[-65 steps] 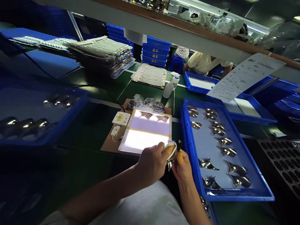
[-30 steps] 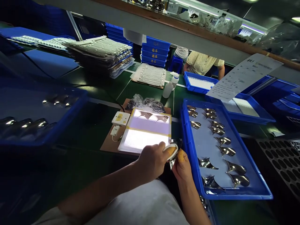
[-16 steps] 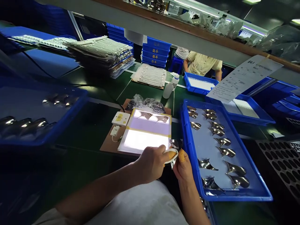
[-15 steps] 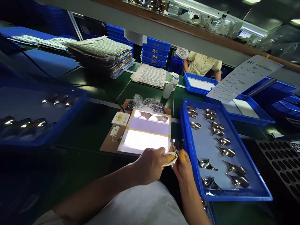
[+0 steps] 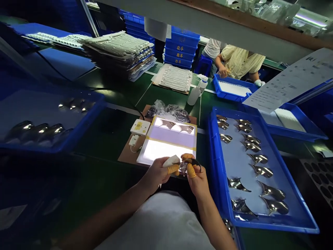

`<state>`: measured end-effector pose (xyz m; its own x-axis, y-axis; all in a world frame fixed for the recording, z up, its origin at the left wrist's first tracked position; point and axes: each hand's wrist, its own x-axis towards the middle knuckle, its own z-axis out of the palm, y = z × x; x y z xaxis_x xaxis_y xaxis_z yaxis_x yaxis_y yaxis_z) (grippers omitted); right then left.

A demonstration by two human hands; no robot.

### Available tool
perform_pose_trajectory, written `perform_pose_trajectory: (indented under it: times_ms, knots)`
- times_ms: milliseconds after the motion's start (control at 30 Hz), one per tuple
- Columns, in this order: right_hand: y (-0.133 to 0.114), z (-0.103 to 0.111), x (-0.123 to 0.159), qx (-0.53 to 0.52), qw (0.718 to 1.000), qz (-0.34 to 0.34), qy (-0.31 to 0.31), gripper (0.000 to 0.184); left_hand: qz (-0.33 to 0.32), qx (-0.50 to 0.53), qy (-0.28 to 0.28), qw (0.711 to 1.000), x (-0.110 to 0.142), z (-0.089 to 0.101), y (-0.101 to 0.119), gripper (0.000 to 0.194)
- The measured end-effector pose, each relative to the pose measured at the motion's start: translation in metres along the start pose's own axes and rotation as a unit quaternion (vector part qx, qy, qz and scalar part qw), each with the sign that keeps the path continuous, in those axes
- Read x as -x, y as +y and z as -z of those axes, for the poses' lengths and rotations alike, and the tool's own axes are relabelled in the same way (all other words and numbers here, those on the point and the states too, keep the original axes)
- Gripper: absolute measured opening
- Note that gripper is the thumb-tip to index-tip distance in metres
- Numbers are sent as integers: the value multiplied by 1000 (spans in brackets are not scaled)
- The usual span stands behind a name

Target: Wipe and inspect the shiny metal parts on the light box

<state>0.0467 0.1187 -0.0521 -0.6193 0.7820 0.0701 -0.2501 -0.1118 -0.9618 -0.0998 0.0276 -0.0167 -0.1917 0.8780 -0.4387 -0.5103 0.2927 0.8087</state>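
Observation:
My left hand (image 5: 156, 172) is closed on a small white cloth (image 5: 171, 160), pinched between fingers with orange finger cots. My right hand (image 5: 198, 178), also in orange cots, grips a shiny curved metal part (image 5: 191, 164) by its edge. The two hands meet just in front of the lit light pad (image 5: 168, 146), with the cloth beside the part. A blue tray (image 5: 215, 163) to the right holds several similar shiny metal parts (image 5: 256, 159) in rows.
Another blue tray (image 5: 65, 142) with shiny parts sits at the left. Behind the pad lie a switch box (image 5: 140, 127), crumpled plastic bags (image 5: 168, 111) and a white bottle (image 5: 194, 96). Stacked sheets (image 5: 119, 52), blue bins (image 5: 180, 52) and a person's yellow shirt (image 5: 240, 60) are farther back.
The camera tilted, shifting the scene up and right. My hands moved apart slightly: the cloth came off the metal part, and the part turned in my right fingers.

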Motion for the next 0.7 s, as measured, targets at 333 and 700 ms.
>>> perform_pose_trajectory:
  times_ms: [333, 700]
  knots:
    - [29, 27, -2, 472, 877, 86, -22, 57, -352, -478, 222, 774, -53, 73, -21, 23]
    - [51, 12, -15, 534, 837, 122, 17, 60, -294, -570, 227, 733, -33, 102, -42, 42]
